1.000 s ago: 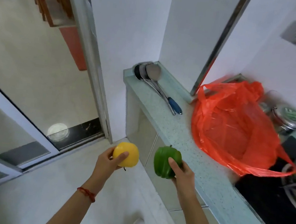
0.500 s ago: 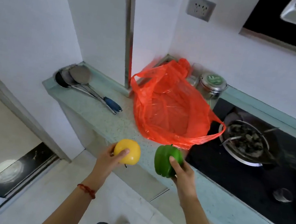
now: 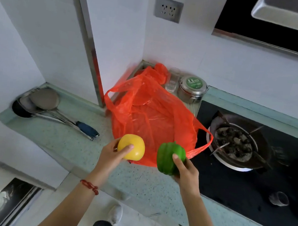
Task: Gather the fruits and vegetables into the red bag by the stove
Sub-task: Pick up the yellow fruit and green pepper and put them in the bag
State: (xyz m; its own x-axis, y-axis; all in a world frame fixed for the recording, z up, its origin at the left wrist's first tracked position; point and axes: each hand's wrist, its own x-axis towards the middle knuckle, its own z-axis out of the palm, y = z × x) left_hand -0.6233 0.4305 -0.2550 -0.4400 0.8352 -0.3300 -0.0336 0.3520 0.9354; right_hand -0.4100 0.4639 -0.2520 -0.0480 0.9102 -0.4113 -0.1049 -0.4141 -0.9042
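Observation:
A red plastic bag (image 3: 149, 116) lies crumpled on the pale green counter (image 3: 61, 139), in the corner left of the stove (image 3: 239, 143). My left hand (image 3: 110, 155) grips a round yellow fruit (image 3: 132, 146) just in front of the bag's near edge. To its right, my right hand (image 3: 186, 171) holds a green bell pepper (image 3: 169, 157), also over the bag's near edge. Both are held above the counter. The inside of the bag is hidden by its folds.
Metal ladles with a blue handle (image 3: 53, 111) lie on the counter's left end. A glass (image 3: 172, 79) and a steel tin with a green lid (image 3: 192, 89) stand behind the bag. A burner sits in the black stove top; a range hood (image 3: 289, 15) hangs above.
I have turned and stepped toward the counter. Both hands, still holding the yellow fruit and the green pepper, now reach the near edge of the red bag.

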